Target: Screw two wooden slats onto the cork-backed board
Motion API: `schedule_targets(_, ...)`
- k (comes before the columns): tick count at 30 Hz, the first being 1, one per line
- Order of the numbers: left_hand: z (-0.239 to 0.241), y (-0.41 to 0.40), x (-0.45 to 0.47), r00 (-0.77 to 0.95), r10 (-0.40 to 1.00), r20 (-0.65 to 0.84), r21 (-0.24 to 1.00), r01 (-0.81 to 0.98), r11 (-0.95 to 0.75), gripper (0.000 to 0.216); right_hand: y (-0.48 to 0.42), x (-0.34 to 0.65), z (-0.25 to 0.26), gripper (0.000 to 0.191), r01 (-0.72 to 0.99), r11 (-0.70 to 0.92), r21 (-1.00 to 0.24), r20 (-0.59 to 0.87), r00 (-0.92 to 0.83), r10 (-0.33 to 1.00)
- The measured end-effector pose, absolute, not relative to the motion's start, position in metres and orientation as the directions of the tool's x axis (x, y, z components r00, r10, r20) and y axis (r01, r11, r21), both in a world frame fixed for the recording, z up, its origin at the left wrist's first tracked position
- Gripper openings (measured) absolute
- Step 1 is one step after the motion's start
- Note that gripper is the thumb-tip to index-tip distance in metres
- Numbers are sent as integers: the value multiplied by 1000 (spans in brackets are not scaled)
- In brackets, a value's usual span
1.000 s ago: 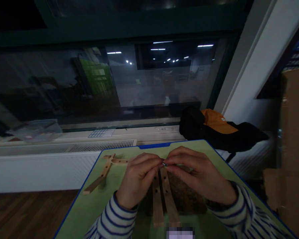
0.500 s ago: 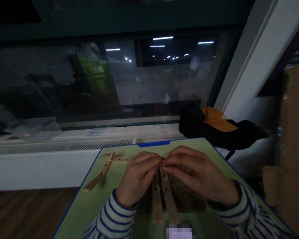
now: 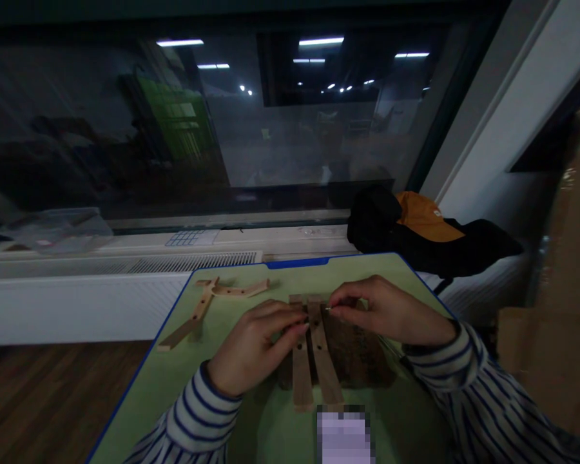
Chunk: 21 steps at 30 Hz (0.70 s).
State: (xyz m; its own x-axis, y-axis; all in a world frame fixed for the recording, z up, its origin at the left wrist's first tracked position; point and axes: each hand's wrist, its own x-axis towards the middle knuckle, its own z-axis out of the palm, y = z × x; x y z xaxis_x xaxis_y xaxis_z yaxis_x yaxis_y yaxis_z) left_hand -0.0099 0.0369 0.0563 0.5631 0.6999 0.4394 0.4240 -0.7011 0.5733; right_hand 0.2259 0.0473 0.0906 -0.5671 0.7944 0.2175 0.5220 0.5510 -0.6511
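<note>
Two wooden strips with drilled holes, a left strip (image 3: 302, 383) and a right strip (image 3: 327, 370), lie side by side over a dark brown flat piece (image 3: 362, 354). My left hand (image 3: 258, 341) is above the left strip, its thumb and fingertips closed in a pinch. What they hold, if anything, is too small to name. Right of the strips, my right hand (image 3: 386, 309) pinches a small shiny metal piece (image 3: 328, 308), its exact kind unclear. Joined wooden pieces (image 3: 203, 306) with holes rest at the table's left, apart from both hands.
The green tabletop (image 3: 159, 399) has a blue edge. A pixelated pale object (image 3: 344, 438) is at the near side. Beyond are a white radiator (image 3: 101, 309), a window sill with a clear plastic box (image 3: 58, 229), and an orange cap (image 3: 425, 216) on black cloth. Cardboard (image 3: 555, 283) stands right.
My hands were together at the strips' far ends and have now separated. The right hand moved right with the small metal piece; the left moved slightly left. The whole view has shifted a little.
</note>
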Motion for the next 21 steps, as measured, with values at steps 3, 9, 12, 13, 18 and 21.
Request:
schedule_targets(3,44,30,-8,626,670,400,572,401,-716,20,51,227,84,15,555,528,-643,151,-584,798)
schedule_targets(9,27,25,-7,687,571,450,505,331,-797,29,55,225,76,15,582,518,-626,87,-609,789)
schedule_targets(12,15,26,-9,676,539,502,466,314,-828,35,56,223,73,14,579,520,-629,76,-619,782)
schedule_targets(13,12,27,-9,678,528,512,455,308,-836,36,57,223,72,14,577,521,-629,73,-623,778)
schedule_targets(18,1,31,-6,691,520,502,458,298,-838,40,59,221,67,13,568,533,-627,60,-647,760)
schedule_targets(21,0,34,-3,691,518,505,461,292,-838,41,60,220,64,13,558,539,-631,58,-658,750)
